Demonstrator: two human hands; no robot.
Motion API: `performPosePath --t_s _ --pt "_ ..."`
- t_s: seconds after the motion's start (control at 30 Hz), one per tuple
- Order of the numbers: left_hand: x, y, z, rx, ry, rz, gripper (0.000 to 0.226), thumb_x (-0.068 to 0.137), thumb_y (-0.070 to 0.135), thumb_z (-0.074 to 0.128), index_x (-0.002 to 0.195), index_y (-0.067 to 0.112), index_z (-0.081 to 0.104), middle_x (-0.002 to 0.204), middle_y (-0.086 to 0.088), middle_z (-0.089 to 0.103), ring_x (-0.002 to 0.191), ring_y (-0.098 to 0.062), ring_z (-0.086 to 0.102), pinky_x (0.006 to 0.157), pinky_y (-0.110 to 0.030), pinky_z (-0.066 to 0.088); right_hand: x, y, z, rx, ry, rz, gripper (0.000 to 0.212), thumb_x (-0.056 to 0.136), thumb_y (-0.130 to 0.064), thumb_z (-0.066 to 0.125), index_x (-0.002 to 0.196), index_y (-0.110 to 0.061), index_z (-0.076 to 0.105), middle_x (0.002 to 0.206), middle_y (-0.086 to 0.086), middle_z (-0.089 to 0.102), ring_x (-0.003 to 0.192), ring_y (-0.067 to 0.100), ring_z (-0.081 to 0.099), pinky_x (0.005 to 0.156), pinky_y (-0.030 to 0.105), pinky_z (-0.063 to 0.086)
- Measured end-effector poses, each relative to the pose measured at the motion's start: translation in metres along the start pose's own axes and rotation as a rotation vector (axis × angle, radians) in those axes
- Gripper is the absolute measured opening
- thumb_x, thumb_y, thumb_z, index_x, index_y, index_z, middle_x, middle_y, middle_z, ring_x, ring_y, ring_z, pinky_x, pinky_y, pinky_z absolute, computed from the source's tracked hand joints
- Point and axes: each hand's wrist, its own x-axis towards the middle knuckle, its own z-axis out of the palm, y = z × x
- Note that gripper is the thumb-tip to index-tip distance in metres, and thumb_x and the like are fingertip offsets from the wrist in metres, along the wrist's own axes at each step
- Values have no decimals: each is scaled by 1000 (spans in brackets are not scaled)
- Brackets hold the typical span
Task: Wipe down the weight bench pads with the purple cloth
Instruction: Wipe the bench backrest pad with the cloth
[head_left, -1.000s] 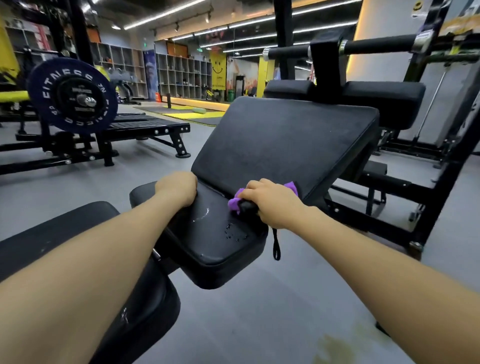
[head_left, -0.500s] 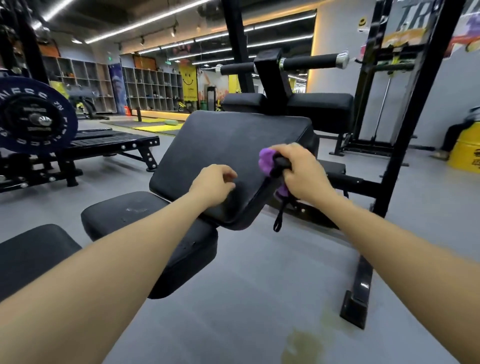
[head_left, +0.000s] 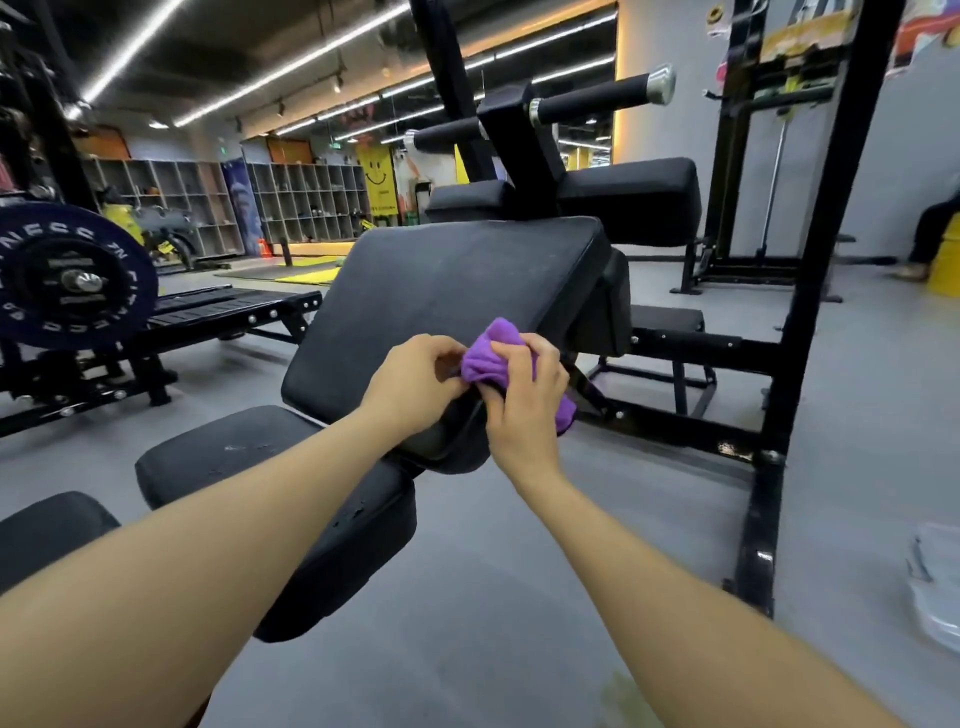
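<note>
The purple cloth (head_left: 493, 352) is bunched up over the lower right edge of the black slanted back pad (head_left: 457, 280). My right hand (head_left: 524, 400) grips the cloth, and a purple end hangs out below its fingers. My left hand (head_left: 415, 382) pinches the cloth's left side with fingertips. The black seat pad (head_left: 249, 457) lies below and to the left, showing small wet marks and scuffs. A third black pad (head_left: 47, 530) sits at the near left.
A black rack upright (head_left: 789, 332) and its floor rail stand to the right. Padded rollers (head_left: 628, 200) and a bar rise behind the back pad. A weight plate (head_left: 67, 275) on a low frame is at the left. Something clear plastic (head_left: 935, 582) lies on the grey floor at the right.
My right hand lifted the cloth from the seat pad up to the back pad's lower edge. My left hand left the seat pad and came across to pinch the cloth.
</note>
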Motion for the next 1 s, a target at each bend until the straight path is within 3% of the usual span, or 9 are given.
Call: performPosePath --t_s 0.1,0.17,0.23,0.33,0.47,0.63,0.77,0.9,1.0 --pt "6 8 1 13 -8 6 37 79 22 72 116 21 63 111 5 62 101 -11 60 90 -26 46 32 7 0 84 205 101 28 81 -6 59 107 1 56 128 19 44 116 37 43 98 34 27" --pt "10 14 2 34 -35 16 43 77 25 75 118 22 62 113 4 60 103 -12 59 93 -30 47 70 13 -8 131 331 207 27 82 -6 60 106 4 54 128 21 44 118 39 43 99 37 26" --pt "14 19 4 46 -36 16 46 73 27 78 116 23 62 112 4 60 103 -13 58 93 -34 49 102 17 -16 141 331 252 28 86 -9 60 110 3 50 131 18 41 122 36 41 103 35 24" --pt "18 21 6 54 -17 -14 48 68 29 83 111 24 62 108 7 62 100 -12 59 89 -32 50 125 24 -20 126 307 272 34 91 -14 57 122 -5 45 137 12 36 127 31 36 89 18 22" --pt "16 20 7 68 -17 -22 48 67 31 83 110 27 63 107 11 64 98 -8 60 85 -30 50 124 27 -22 284 294 298 41 94 -13 52 134 -13 43 141 8 35 129 25 36 98 25 29" --pt "13 23 4 87 -9 -26 49 67 32 83 112 26 64 110 8 66 102 -11 62 88 -34 52 52 16 0 266 292 116 40 86 2 53 125 -2 52 126 15 44 118 25 44 99 22 30" --pt "13 26 2 132 -37 -15 52 68 34 81 117 26 63 112 6 67 102 -13 63 90 -37 53 101 22 -11 212 324 194 30 89 -3 55 119 -3 53 128 11 46 119 26 45 100 34 37" --pt "15 27 3 146 -35 -12 52 69 34 81 117 27 62 113 6 67 103 -13 63 91 -38 52 151 26 -22 250 347 279 37 93 -11 54 129 -17 50 136 0 44 124 18 44 97 29 41" --pt "13 27 4 148 -30 -22 52 68 34 81 116 27 63 112 6 68 103 -13 63 91 -36 52 136 29 -14 312 394 255 40 90 -3 53 129 -12 51 134 5 46 123 23 47 103 33 39"
